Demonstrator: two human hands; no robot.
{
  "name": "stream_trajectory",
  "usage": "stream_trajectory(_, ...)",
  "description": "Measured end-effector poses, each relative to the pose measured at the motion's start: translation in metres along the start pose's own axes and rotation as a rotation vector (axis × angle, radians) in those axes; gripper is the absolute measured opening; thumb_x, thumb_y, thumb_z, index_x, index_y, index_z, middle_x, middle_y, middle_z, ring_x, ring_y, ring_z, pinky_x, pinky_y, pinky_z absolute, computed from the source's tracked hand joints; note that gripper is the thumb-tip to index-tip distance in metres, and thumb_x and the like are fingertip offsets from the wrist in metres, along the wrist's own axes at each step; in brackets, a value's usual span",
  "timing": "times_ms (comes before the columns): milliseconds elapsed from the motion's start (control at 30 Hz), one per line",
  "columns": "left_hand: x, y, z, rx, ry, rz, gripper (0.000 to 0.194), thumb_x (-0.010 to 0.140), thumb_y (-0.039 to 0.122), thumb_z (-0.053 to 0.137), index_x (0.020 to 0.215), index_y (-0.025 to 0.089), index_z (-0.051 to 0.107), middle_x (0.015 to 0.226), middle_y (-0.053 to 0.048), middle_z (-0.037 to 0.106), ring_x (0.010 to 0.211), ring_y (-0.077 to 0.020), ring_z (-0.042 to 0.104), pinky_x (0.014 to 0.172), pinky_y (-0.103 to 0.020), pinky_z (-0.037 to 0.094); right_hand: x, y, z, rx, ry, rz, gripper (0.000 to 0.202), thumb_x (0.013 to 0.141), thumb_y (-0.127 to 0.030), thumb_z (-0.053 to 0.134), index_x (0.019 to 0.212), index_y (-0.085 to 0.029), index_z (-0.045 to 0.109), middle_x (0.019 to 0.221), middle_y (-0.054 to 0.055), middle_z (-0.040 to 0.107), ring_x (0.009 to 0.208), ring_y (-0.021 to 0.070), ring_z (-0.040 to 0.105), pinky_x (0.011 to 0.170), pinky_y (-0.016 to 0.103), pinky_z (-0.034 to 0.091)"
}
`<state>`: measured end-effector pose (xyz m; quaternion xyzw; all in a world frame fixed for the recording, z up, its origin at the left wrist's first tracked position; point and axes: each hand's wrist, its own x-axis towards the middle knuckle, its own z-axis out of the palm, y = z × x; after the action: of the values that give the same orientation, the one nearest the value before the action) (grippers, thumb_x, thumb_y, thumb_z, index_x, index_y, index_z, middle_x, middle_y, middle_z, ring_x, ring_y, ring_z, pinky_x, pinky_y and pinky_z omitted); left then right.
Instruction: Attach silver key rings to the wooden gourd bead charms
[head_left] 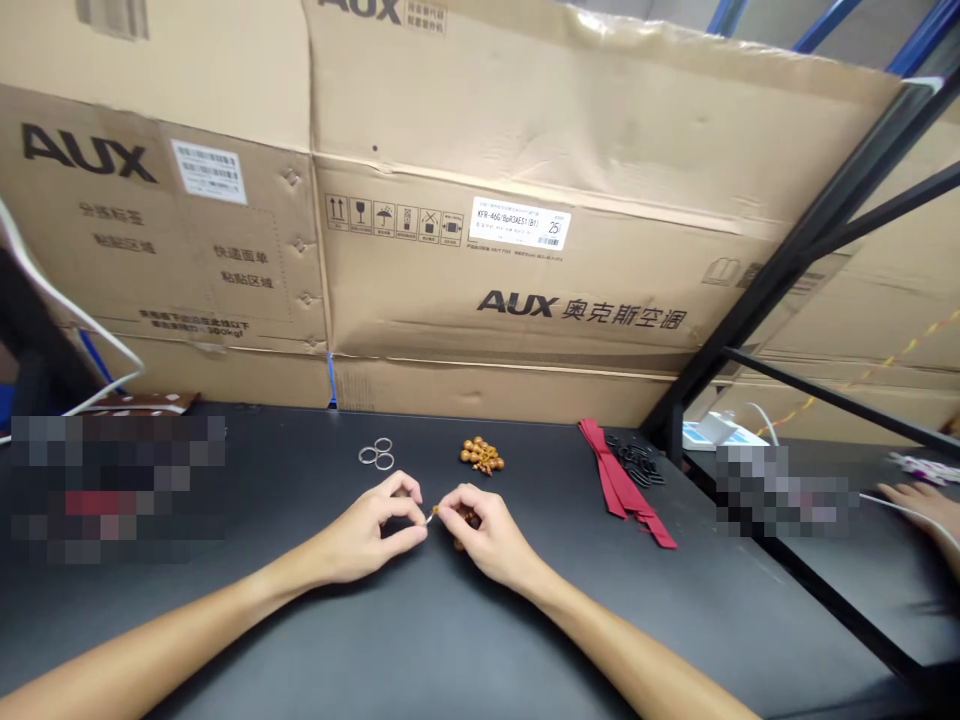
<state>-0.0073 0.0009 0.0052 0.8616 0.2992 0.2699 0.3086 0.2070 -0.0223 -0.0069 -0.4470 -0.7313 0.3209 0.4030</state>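
Left hand (379,530) and right hand (484,530) meet near the middle of the black bench (337,640), their fingertips almost touching. Between the left thumb and fingers a small metal ring (430,519) is pinched, seen nearly edge-on; the right thumb and forefinger are clamped on the orange cord end of a beaded piece (459,544) just beside it — whether cord and ring are already joined I cannot tell. Brown beads of that piece show under the curled right fingers, most of them hidden by the hand. Just beyond the left hand lie three loose rings (376,455), grouped close together, and beyond the right hand sits a heap of brown beads (480,455) with orange cord among them. Farther to the right, red ribbons (622,480) lie slantwise, with black pieces (637,465) just beside them. Cardboard (420,330) printed AUX stands along the back of the bench, and a dark metal frame (757,270) slants up at the right. Past that frame are a white device (724,432) and another person's hand (919,505) — well apart from the work, at the picture's edge.
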Motion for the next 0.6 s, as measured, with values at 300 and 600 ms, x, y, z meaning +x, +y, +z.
stream_trajectory(300, 0.0013, -0.0006, -0.0011, -0.01, -0.003, 0.007, 0.023, 0.095, 0.031, 0.052, 0.081, 0.019, 0.066, 0.105, -0.003, 0.051, 0.093, -0.0159, 0.054, 0.09, -0.028, 0.042, -0.0025, -0.0047, -0.0001, -0.146, 0.001, -0.134, 0.016, 0.091, -0.022, 0.054, 0.079, -0.019, 0.064, 0.072, 0.001, 0.059, 0.071, 0.0143, 0.054, 0.063, 0.024, 0.042)
stream_trajectory(600, -0.0004, -0.001, -0.0009, -0.005, 0.002, -0.018, 0.023, 0.093, 0.035, 0.055, 0.08, 0.019, 0.065, 0.106, -0.003, 0.052, 0.091, -0.016, 0.054, 0.086, -0.028, 0.044, -0.0023, -0.0039, -0.0015, -0.151, -0.006, -0.116, 0.016, 0.092, -0.024, 0.054, 0.077, -0.02, 0.062, 0.072, 0.001, 0.058, 0.068, 0.0142, 0.053, 0.063, 0.025, 0.042)
